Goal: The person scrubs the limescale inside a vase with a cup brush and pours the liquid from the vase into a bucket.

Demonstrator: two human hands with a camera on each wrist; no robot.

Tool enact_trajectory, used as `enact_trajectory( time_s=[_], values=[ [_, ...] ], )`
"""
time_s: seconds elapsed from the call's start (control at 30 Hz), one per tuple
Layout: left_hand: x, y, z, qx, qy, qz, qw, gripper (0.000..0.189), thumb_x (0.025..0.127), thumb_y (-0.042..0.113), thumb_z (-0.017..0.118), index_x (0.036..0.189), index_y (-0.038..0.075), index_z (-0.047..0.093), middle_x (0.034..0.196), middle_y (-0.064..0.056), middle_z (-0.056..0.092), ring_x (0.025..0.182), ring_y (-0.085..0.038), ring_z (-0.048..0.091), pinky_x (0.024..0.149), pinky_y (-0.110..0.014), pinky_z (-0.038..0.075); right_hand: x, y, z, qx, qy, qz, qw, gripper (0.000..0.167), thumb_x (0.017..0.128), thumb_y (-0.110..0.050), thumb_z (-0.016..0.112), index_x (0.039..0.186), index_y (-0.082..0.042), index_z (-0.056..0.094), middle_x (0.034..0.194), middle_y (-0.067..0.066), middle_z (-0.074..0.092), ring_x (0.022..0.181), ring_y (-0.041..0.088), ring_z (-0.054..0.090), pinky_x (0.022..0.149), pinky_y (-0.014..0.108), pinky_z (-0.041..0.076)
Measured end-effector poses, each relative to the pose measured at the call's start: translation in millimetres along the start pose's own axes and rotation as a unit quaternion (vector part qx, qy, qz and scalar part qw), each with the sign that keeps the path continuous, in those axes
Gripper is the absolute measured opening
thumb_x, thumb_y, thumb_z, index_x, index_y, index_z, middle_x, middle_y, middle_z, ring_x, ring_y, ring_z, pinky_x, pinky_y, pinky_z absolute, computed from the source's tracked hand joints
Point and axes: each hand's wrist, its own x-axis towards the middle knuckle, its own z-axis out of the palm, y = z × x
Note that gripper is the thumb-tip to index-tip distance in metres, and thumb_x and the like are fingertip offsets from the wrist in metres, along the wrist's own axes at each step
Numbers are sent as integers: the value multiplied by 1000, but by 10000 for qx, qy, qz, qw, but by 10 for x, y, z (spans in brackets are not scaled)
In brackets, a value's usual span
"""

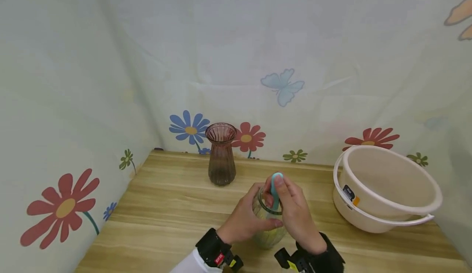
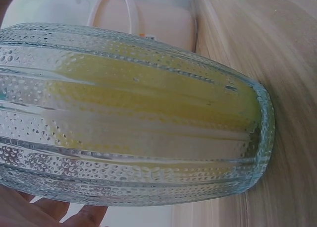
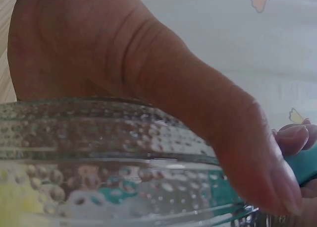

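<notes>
A clear, dimpled glass vase (image 1: pixel 271 240) stands on the table in front of me. My left hand (image 1: pixel 243 217) grips it around the upper body, its thumb lying across the near side below the rim. With my right hand (image 1: pixel 296 215) I pinch the teal handle (image 1: pixel 275 187) of what looks like a bottle brush, thumb on top of the handle at the vase's mouth. Through the glass in the left wrist view, a yellow, sponge-like head (image 2: pixel 198 103) fills much of the lower vase. The left thumb (image 3: pixel 228 133) partly covers the rim in the right wrist view.
A purple, fluted glass vase (image 1: pixel 222 162) stands at the back of the wooden table (image 1: pixel 166 207). To the right is a cream bucket (image 1: pixel 357 219) with its handle hanging down toward me. A flower-printed curtain (image 1: pixel 228 51) closes off the back and sides.
</notes>
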Motion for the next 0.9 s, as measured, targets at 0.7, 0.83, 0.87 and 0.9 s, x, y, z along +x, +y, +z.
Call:
enact_trajectory(
  time_s=[0.7, 0.83, 0.87, 0.9],
  values=[
    [-12, -14, 45, -681, -228, -136, 9973, 73, 86, 42, 84, 145, 35, 43, 136, 5, 60, 118, -14, 64, 98, -30, 56, 8, -106, -210, 1607, -692, -375, 9839, 40, 115, -16, 16, 102, -16, 54, 78, 6, 34, 69, 23, 35, 67, 38, 30],
    [0, -20, 39, -519, -197, -59, 9984, 74, 85, 46, 84, 145, 35, 43, 134, 5, 61, 117, -12, 65, 97, -30, 56, 119, -227, -257, 1781, -823, -625, 9786, 41, 115, -14, 13, 100, -13, 51, 77, 6, 34, 68, 22, 34, 66, 38, 29],
    [7, -18, 33, -486, -193, -18, 9986, 74, 85, 45, 84, 145, 34, 42, 134, 4, 62, 116, -12, 65, 97, -30, 56, 150, -258, -264, 1840, -860, -705, 9766, 41, 115, -13, 12, 99, -12, 50, 77, 6, 35, 68, 22, 34, 66, 39, 28],
    [15, -19, 26, -476, -196, 22, 9987, 73, 86, 45, 84, 145, 33, 42, 133, 3, 62, 115, -12, 65, 97, -31, 56, 179, -287, -272, 1916, -901, -766, 9743, 41, 115, -13, 12, 100, -11, 50, 78, 6, 35, 68, 22, 34, 66, 39, 28]
  ],
)
